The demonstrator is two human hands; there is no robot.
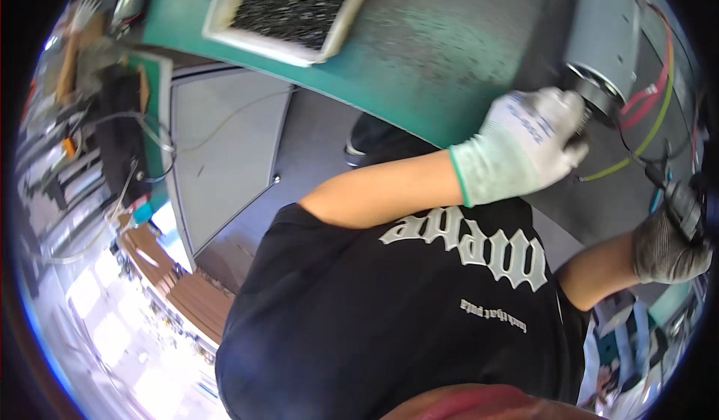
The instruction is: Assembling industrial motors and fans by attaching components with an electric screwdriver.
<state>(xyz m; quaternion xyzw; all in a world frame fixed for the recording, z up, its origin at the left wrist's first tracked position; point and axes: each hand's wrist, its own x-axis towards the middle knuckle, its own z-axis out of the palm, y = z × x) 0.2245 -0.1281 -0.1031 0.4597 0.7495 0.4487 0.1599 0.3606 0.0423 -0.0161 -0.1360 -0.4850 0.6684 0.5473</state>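
From my left hand (533,143), the widest way through runs toward 11 o'clock, over the worn bench (442,53). The tray (350,15) bounds that lane at 10 o'clock. At 1 o'clock the motor (605,34) walls me off, with my fingertips right at its near end. Loose wires (661,109) hang across 2 to 3 o'clock, and my right hand (674,244) blocks 4 o'clock.
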